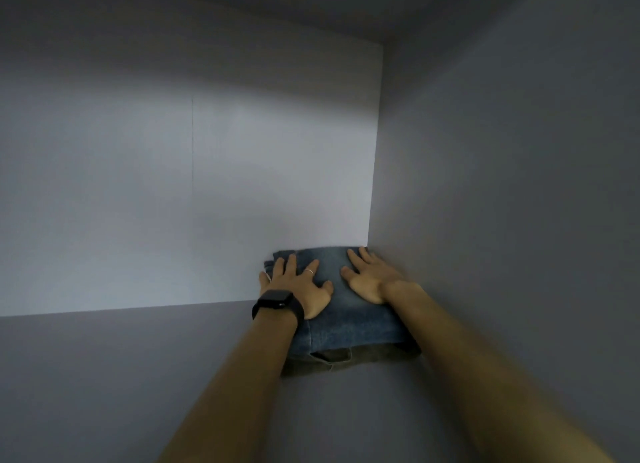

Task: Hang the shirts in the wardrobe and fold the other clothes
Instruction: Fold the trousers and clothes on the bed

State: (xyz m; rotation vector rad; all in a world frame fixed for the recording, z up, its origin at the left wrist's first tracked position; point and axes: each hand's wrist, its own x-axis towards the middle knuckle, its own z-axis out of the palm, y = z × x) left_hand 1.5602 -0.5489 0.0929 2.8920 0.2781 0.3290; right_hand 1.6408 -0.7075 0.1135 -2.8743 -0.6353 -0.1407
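Note:
A folded pair of blue jeans (343, 320) lies on a grey wardrobe shelf (138, 376), pushed into the back right corner. My left hand (298, 286), with a black watch on the wrist and a thin ring, presses flat on the left half of the jeans. My right hand (370, 279) lies flat on the right half, fingers straight and pointing toward the back wall. Both forearms reach in from the bottom of the view. A darker folded layer shows under the jeans at their front edge.
The back panel (190, 185) of the compartment is pale and lit. The right side wall (502, 185) stands close beside the jeans. A top panel (311, 8) closes the compartment overhead. Bare shelf surface stretches to the left.

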